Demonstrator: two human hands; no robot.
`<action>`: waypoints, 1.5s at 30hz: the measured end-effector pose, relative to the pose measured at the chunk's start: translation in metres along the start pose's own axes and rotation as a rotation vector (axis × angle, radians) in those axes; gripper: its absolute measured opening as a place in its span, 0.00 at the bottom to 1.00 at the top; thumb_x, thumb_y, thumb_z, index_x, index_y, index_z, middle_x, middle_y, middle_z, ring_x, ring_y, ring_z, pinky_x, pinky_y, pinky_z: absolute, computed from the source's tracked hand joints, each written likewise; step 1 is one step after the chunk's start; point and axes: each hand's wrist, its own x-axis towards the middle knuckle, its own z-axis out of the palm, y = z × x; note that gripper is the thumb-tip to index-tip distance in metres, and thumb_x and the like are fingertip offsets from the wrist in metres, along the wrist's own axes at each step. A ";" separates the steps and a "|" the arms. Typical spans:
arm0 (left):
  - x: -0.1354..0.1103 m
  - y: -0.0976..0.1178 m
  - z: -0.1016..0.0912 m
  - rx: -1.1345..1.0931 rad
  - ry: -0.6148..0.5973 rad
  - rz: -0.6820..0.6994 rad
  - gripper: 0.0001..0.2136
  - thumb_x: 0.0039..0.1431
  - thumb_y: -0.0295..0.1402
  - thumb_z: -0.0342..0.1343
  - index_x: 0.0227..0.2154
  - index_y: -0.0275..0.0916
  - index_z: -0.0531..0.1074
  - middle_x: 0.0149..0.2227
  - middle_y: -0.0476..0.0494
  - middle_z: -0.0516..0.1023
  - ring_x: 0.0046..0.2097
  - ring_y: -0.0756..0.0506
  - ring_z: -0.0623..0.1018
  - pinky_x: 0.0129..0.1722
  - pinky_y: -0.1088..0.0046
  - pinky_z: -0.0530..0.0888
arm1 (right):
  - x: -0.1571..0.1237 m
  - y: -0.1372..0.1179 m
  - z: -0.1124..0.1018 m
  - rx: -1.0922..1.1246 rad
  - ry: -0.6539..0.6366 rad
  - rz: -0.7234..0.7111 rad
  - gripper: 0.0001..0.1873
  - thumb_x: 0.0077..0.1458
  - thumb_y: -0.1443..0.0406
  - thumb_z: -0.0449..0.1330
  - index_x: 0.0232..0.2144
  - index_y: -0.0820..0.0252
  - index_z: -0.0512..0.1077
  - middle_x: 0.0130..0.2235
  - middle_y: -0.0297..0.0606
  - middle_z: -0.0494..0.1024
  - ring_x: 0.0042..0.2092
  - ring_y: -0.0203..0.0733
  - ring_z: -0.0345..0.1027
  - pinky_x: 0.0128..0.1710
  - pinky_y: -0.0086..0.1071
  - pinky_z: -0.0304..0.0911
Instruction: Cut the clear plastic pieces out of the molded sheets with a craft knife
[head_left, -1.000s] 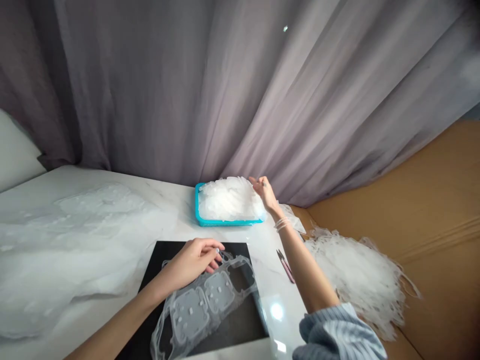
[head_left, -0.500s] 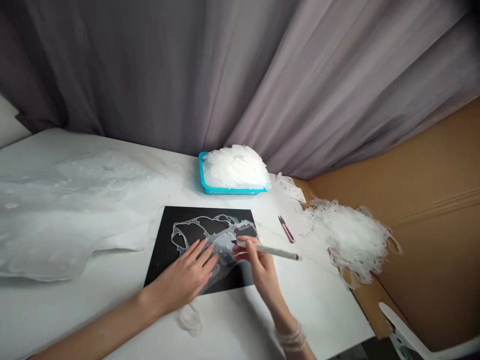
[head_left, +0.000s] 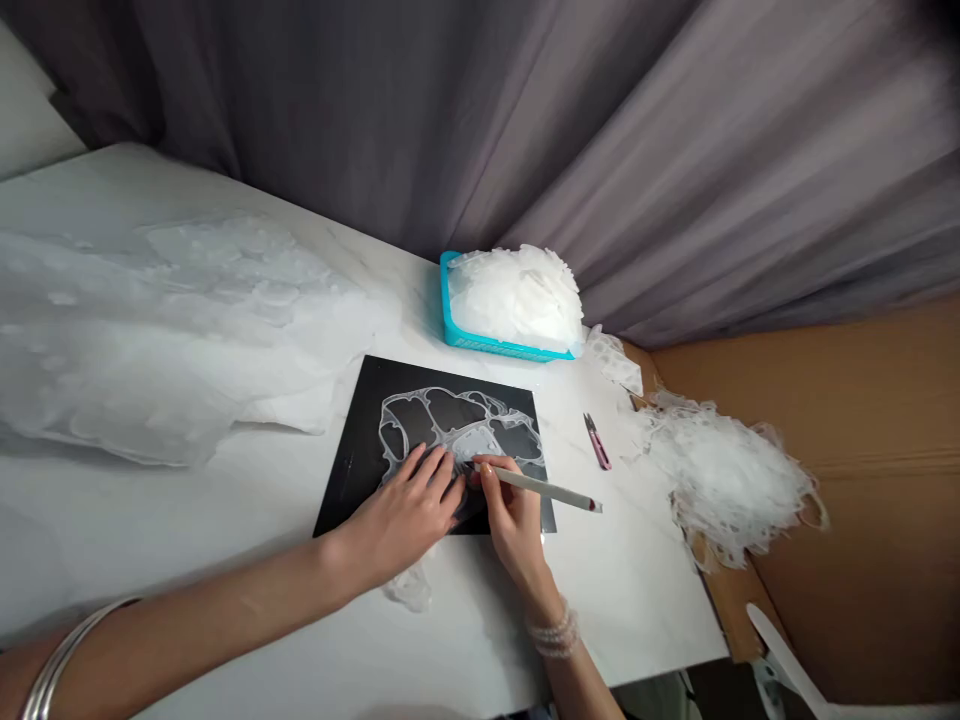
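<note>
A black mat (head_left: 360,470) lies on the white table (head_left: 300,620), with a translucent plastic sheet of cut-out frames (head_left: 457,425) spread on it. My left hand (head_left: 405,510) lies flat on that sheet, fingers stretched out and pressing it down. Just right of it, my right hand (head_left: 506,510) grips a slim white pen-like tool (head_left: 544,488), whose tip touches the sheet near my left fingertips. The tool's red end points right.
A teal tray (head_left: 454,325) heaped with white plastic pieces sits behind the mat. Small pink snips (head_left: 598,441) lie to the right. A tangle of white plastic scrap (head_left: 724,480) rests on brown cardboard (head_left: 862,450). Sheer white material (head_left: 157,320) covers the table's left; a grey curtain hangs behind.
My right hand left the teal tray and now holds the white tool at the sheet. My left hand has flattened on the sheet. The view has tilted down and shifted.
</note>
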 end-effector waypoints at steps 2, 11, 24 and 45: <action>-0.001 0.000 0.003 0.052 0.032 0.001 0.19 0.68 0.37 0.49 0.55 0.30 0.70 0.59 0.25 0.71 0.61 0.32 0.71 0.61 0.51 0.66 | -0.001 -0.002 -0.002 -0.087 -0.039 -0.057 0.12 0.66 0.60 0.53 0.41 0.58 0.74 0.38 0.40 0.79 0.39 0.43 0.73 0.40 0.35 0.67; -0.001 -0.001 0.000 0.128 0.034 0.040 0.18 0.69 0.37 0.48 0.54 0.31 0.72 0.57 0.27 0.74 0.59 0.33 0.73 0.59 0.53 0.68 | -0.001 -0.006 0.001 -0.249 -0.074 -0.244 0.09 0.66 0.67 0.51 0.42 0.58 0.72 0.39 0.40 0.78 0.39 0.40 0.73 0.41 0.35 0.67; -0.001 -0.002 -0.003 0.151 0.023 0.057 0.18 0.69 0.36 0.48 0.53 0.30 0.71 0.56 0.25 0.74 0.58 0.33 0.74 0.59 0.54 0.68 | -0.006 -0.007 0.006 -0.309 -0.028 -0.298 0.09 0.66 0.69 0.51 0.42 0.59 0.72 0.39 0.41 0.78 0.41 0.40 0.74 0.42 0.34 0.69; -0.001 -0.005 0.000 0.141 0.039 0.093 0.16 0.67 0.36 0.51 0.50 0.30 0.73 0.56 0.26 0.75 0.58 0.33 0.74 0.58 0.54 0.68 | -0.009 -0.004 0.013 -0.434 0.022 -0.441 0.10 0.65 0.72 0.50 0.42 0.56 0.70 0.35 0.37 0.76 0.41 0.42 0.74 0.51 0.42 0.71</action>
